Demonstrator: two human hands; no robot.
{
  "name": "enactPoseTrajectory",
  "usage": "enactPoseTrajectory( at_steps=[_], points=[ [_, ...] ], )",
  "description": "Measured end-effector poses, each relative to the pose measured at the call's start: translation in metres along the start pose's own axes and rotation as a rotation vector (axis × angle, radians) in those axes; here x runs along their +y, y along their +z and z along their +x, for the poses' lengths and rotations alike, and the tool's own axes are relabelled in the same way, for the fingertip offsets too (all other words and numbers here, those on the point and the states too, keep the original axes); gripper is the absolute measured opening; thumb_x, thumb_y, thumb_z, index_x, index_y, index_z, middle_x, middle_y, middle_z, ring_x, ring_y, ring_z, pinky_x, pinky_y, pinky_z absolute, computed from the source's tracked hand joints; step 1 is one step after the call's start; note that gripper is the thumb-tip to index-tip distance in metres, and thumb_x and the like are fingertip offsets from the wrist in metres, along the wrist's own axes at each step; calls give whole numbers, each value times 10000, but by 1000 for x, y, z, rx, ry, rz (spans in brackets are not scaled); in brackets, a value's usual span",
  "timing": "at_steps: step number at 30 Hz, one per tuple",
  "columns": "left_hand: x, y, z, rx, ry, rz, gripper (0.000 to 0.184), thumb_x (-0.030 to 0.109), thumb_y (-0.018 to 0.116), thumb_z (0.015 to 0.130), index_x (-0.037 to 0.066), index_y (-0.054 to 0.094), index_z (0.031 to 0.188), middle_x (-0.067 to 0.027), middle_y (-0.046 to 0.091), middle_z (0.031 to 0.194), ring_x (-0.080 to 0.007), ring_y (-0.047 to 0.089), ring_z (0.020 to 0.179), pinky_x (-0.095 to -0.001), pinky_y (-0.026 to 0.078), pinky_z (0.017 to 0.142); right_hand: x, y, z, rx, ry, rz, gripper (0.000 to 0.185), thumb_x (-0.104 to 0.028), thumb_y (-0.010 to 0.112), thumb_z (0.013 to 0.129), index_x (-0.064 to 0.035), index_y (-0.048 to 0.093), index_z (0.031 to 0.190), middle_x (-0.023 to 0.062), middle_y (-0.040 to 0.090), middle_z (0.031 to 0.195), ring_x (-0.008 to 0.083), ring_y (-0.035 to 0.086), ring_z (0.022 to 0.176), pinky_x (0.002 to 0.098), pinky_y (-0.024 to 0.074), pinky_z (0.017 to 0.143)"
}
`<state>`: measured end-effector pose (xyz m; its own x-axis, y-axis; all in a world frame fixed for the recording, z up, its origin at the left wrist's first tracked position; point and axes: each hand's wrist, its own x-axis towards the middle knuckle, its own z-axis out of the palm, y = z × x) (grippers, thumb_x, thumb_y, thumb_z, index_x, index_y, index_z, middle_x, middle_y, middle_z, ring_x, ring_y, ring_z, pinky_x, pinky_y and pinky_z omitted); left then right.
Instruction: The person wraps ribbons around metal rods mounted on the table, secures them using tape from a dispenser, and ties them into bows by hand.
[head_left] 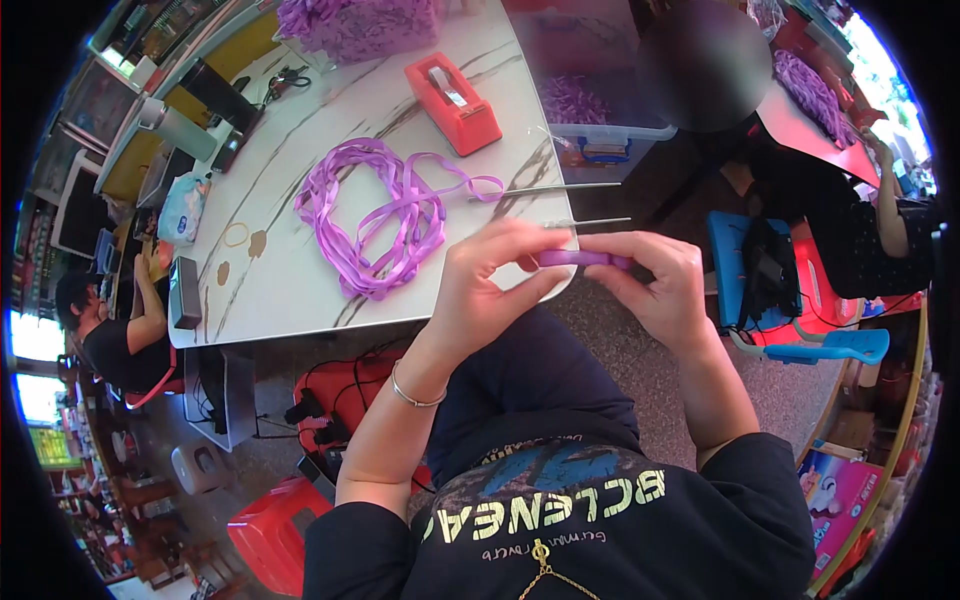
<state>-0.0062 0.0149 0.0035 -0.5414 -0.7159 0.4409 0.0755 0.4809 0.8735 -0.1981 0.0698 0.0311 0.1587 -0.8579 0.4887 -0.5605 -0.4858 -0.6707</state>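
Both my hands meet over the table's right front corner, with a short folded piece of purple ribbon (585, 259) stretched between them. My left hand (500, 285) pinches its left end, and my right hand (655, 280) grips its right end between thumb and fingers. A loose coil of purple ribbon (320, 205) lies on the white marbled table (270, 310), left of my hands. One strand loops from the coil toward two thin metal rods (600, 220) that stick out past the table's right edge, just beyond my fingers.
A red tape dispenser (455, 105) stands behind the coil. Farther left are a tissue pack (183, 210), a dark box (184, 293) and a bottle (178, 128). Purple ribbon fills a bin (365, 30) at the back. People sit at far left and right; a blue chair (745, 270) is at right.
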Motion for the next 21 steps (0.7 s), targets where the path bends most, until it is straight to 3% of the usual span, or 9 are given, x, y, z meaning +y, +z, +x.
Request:
enactPoseTrajectory(
  at_steps=[4, 5, 7, 9, 12, 16, 19, 20, 21],
  points=[
    [49, -7, -13, 374, 272, 32, 399, 81, 733, 654, 69, 607, 1032, -74, 569, 966, -175, 551, 827, -261, 461, 670, 1, -14, 28, 298, -139, -115, 221, -18, 701, 703, -22, 663, 920, 85, 654, 777, 131, 600, 623, 228, 473, 576],
    [75, -13, -25, 400, 377, 139, 201, 59, 665, 691, 58, 609, 884, -44, 568, 915, -191, 554, 793, -266, 462, 688, 7, -19, 41, 393, -206, -136, 216, -13, 696, 709, -23, 664, 923, 79, 654, 777, 128, 597, 625, 223, 470, 579],
    [114, 6, -21, 574, 763, -244, 75, 131, 595, 781, 65, 559, 779, 5, 413, 780, -152, 491, 716, -254, 393, 522, 25, -30, 72, 496, -161, -207, 230, -31, 689, 727, -31, 657, 955, 69, 655, 760, 137, 601, 632, 222, 474, 596],
    [146, 16, -22, 640, 980, -611, 137, 181, 608, 807, 94, 557, 715, 7, 458, 722, -111, 491, 618, -238, 382, 496, 58, -37, 103, 524, -125, -355, 260, -51, 679, 746, -48, 642, 1003, 74, 654, 851, 140, 601, 667, 231, 478, 602],
    [155, 8, -27, 327, 992, -700, 77, 104, 538, 828, 92, 567, 898, -25, 508, 771, -146, 521, 622, -222, 404, 576, 83, -26, 124, 599, -220, -535, 258, -53, 664, 754, -54, 633, 1011, 94, 627, 952, 149, 600, 701, 247, 483, 600],
    [145, 4, -34, 280, 932, -585, 39, 80, 543, 815, 82, 524, 781, -22, 500, 769, -149, 503, 554, -230, 399, 568, 59, 12, 99, 211, -101, -140, 231, -1, 633, 747, -41, 631, 975, 105, 598, 1005, 136, 592, 736, 239, 479, 604],
    [135, 19, -25, 854, 1078, -251, 78, 48, 544, 789, 92, 520, 729, -21, 532, 768, -140, 533, 565, -237, 390, 529, 42, 46, 70, -3, -61, 13, 227, 55, 597, 733, -31, 639, 939, 110, 600, 1003, 138, 593, 748, 230, 474, 608],
    [115, -24, -41, 209, 1116, -255, 197, 202, 603, 828, 96, 541, 674, 16, 506, 657, -101, 502, 538, -218, 399, 494, 37, 57, 61, -51, -41, 54, 216, 55, 596, 734, -29, 641, 927, 107, 601, 1000, 144, 594, 745, 230, 474, 607],
    [108, -36, -44, 243, 988, -76, 150, 136, 576, 815, 94, 543, 674, 15, 527, 656, -113, 516, 538, -221, 408, 499, 34, 67, 53, -101, -22, 95, 205, 54, 594, 735, -28, 643, 916, 104, 602, 997, 149, 594, 742, 230, 473, 606]
  ],
)
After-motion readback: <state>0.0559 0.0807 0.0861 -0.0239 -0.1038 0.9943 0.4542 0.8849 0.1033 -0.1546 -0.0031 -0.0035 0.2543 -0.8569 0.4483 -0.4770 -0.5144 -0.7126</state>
